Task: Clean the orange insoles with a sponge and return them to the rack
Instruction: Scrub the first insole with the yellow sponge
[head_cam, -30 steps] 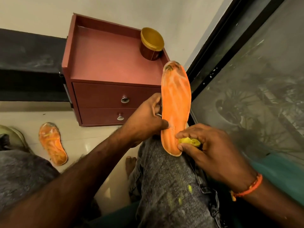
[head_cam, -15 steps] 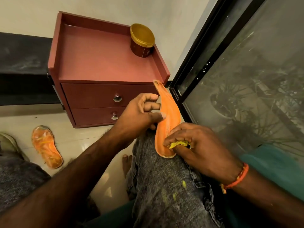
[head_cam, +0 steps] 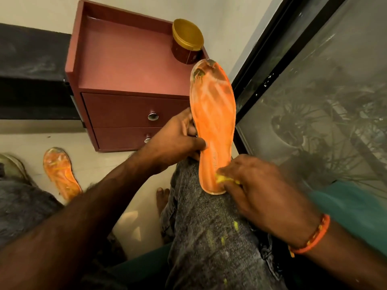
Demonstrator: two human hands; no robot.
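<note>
An orange insole (head_cam: 213, 122) stands heel-down on my right knee, its flat face turned toward me, with dark stains near the toe. My left hand (head_cam: 178, 141) grips its left edge, thumb across the face. My right hand (head_cam: 257, 189) pinches a small yellow sponge (head_cam: 225, 179) and presses it against the heel end. A second orange insole (head_cam: 60, 172) lies on the floor at the left, streaked with whitish smears.
A red-brown two-drawer cabinet (head_cam: 129, 65) stands against the wall, with a gold-lidded jar (head_cam: 187, 41) on its back right corner. A black-framed glass door (head_cam: 314, 91) runs along the right. Yellow crumbs dot my grey jeans (head_cam: 215, 237). A shoe (head_cam: 12, 164) peeks in at far left.
The insole has turned from edge-on back to face me and stands taller over the cabinet. My right hand stays at the heel with the sponge.
</note>
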